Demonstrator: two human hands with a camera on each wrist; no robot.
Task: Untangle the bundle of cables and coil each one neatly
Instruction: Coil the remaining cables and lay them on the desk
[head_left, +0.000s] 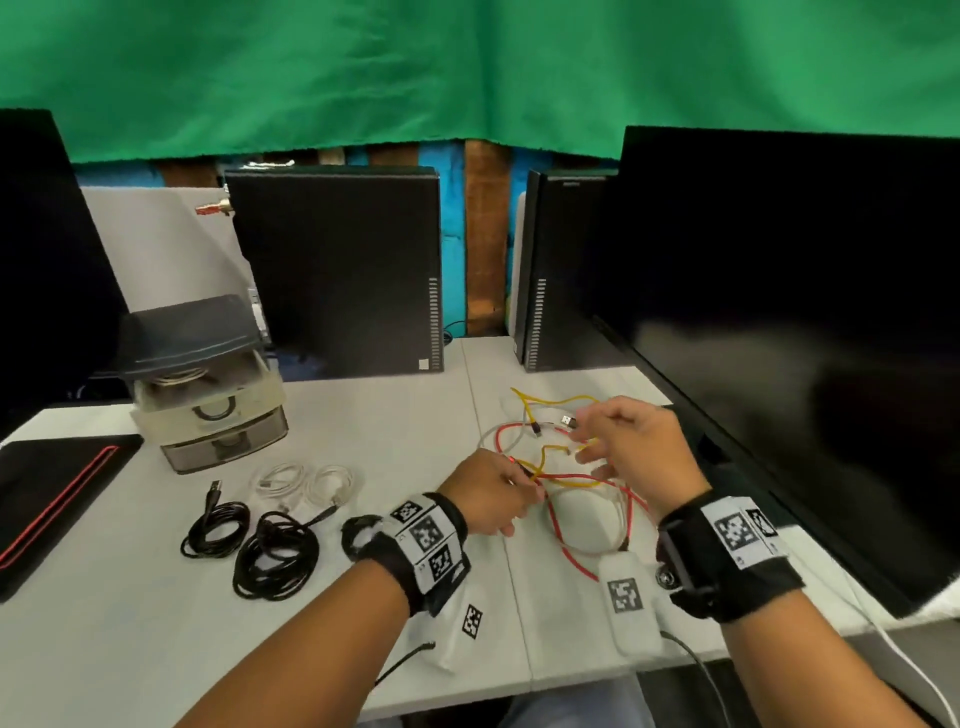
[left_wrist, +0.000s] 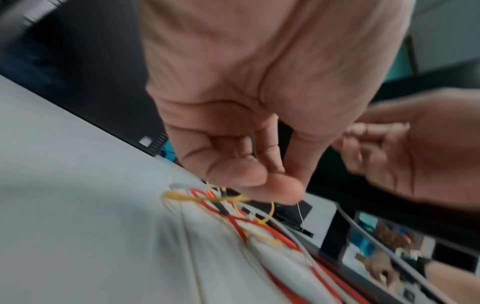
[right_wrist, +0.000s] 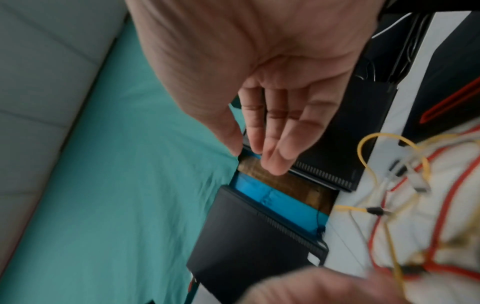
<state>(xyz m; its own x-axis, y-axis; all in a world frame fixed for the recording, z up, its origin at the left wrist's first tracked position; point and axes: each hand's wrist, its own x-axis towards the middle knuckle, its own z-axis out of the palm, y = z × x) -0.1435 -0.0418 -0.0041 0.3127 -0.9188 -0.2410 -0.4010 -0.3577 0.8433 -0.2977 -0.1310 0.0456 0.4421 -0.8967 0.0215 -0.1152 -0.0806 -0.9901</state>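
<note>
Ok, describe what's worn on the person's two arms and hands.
Both forearms are bare, no sleeves. Each wrist carries a black strap with a white band printed with black square fiducial markers: left wrist band, right wrist band. The left hand and right hand are ungloved.

Smooth, matt white tabletop (head_left: 363, 415). Thin plastic-sheathed cables in a tangle: glossy red cable (head_left: 566, 551), yellow cable (head_left: 550, 400), pale translucent white cable (head_left: 493, 431), with a shiny metal USB plug (head_left: 569, 421) at one end. Coiled matt black cables (head_left: 249, 545) and smooth white cables (head_left: 306, 483) beside them. Wrinkled green cloth backdrop (head_left: 467, 67). Matt black computer cases (head_left: 337, 270) with ribbed vents. Glossy dark monitor screen (head_left: 805, 312). Yellowed plastic drawer unit (head_left: 218, 415). Black fabric wrist straps (head_left: 431, 551) with printed paper-like markers.
</note>
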